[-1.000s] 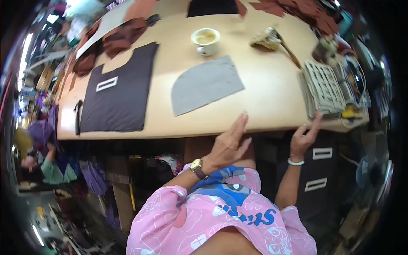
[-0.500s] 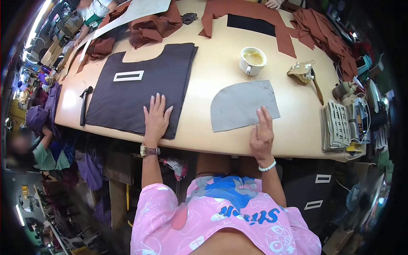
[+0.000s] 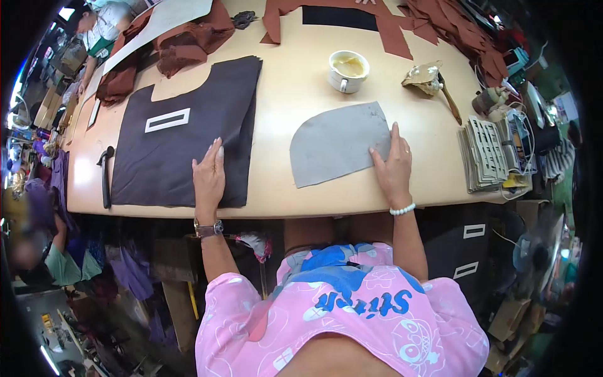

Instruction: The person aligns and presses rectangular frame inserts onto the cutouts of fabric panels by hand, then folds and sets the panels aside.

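My left hand (image 3: 209, 177) rests on a stack of dark cloth pieces (image 3: 163, 166) with a curved neckline cut-out, its fingers stretched out and close together. A white rectangular frame (image 3: 168, 120) lies on the top piece. At the right edge of a flat grey pattern piece (image 3: 336, 144) with one rounded corner is my right hand (image 3: 396, 166), fingers extended and thumb apart. The thumb touches the grey piece near its lower right corner. Neither hand lifts anything.
A white cup (image 3: 347, 72) of yellowish paste stands beyond the grey piece. A paste-covered scrap (image 3: 423, 77) and a brush handle (image 3: 451, 100) lie right of it. A hammer (image 3: 106, 176) lies left, stacked cards (image 3: 485, 154) right. Rust-coloured cloth (image 3: 185, 44) lies at the back; a person (image 3: 103, 28) is far left.
My right hand has gone from the grey piece's lower edge to its right edge. My left hand's fingers, spread before, have drawn together on the dark cloth. The whole view has shifted.
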### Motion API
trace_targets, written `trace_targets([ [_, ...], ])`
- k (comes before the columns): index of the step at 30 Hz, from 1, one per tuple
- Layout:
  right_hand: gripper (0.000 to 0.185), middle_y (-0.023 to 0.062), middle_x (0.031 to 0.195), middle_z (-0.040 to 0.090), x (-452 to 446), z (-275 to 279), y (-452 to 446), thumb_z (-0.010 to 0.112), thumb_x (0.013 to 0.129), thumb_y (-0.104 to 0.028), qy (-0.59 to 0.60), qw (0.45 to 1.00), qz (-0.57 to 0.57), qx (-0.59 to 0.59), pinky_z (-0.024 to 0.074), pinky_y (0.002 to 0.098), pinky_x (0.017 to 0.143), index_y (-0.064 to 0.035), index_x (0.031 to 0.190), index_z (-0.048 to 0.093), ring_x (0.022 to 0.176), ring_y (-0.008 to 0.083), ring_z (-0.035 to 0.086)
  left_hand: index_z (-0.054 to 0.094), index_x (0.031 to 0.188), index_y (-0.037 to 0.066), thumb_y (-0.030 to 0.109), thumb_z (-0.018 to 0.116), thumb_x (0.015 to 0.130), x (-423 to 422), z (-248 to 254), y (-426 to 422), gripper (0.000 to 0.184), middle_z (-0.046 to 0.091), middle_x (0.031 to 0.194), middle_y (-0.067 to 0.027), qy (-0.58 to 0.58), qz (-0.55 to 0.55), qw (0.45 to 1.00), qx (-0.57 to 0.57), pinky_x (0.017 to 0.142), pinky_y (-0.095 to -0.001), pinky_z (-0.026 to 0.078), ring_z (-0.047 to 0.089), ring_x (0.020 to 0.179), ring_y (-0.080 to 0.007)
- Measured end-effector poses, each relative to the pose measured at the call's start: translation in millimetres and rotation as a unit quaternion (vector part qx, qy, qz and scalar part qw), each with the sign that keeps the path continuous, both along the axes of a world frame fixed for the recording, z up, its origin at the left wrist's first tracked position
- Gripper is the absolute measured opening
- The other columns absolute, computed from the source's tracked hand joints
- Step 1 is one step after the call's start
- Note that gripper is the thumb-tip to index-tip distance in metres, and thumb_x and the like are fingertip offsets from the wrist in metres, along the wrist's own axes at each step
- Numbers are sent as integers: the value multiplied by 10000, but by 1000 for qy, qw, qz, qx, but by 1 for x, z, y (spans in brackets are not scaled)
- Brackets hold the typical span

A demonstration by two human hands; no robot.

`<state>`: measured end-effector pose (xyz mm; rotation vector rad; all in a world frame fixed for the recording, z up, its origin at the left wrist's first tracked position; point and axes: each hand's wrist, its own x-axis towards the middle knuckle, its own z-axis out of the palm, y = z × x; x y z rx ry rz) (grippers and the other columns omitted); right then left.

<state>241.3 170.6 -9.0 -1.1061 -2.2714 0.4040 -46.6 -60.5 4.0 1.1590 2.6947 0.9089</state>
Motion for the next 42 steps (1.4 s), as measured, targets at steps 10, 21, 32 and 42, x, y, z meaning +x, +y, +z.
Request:
trace_targets([
  [10,723,219,973,572,-18,27,-34,672,794,-218,161,974,68,-147,440,361,822,91,1335,306,888,290,565,559,1209,23,233,403,960,76,26,26,361,524,1290,-125,53,-116,990,58,1030,-520,272,452,1235,-268],
  [21,726,308,1085,580,-41,21,5,650,763,-79,202,953,59,-215,473,351,860,86,1354,262,991,321,615,502,1236,-23,192,492,919,214,-5,65,384,506,1278,-193,-39,-283,946,153,995,-502,332,471,1206,-315],
  [32,718,244,1075,602,78,-2,74,612,790,-5,208,950,34,-229,479,339,858,25,1398,231,943,246,624,474,1283,16,243,577,871,168,10,66,482,447,1337,-190,67,-257,960,91,1035,-522,259,387,1267,-347],
  [42,714,213,1012,625,91,14,116,621,800,-46,-42,997,-41,-57,490,360,803,-33,1411,252,861,296,630,392,1352,30,362,543,883,140,-8,51,594,328,1426,-183,130,-168,975,-59,1040,-587,193,265,1329,-378],
])
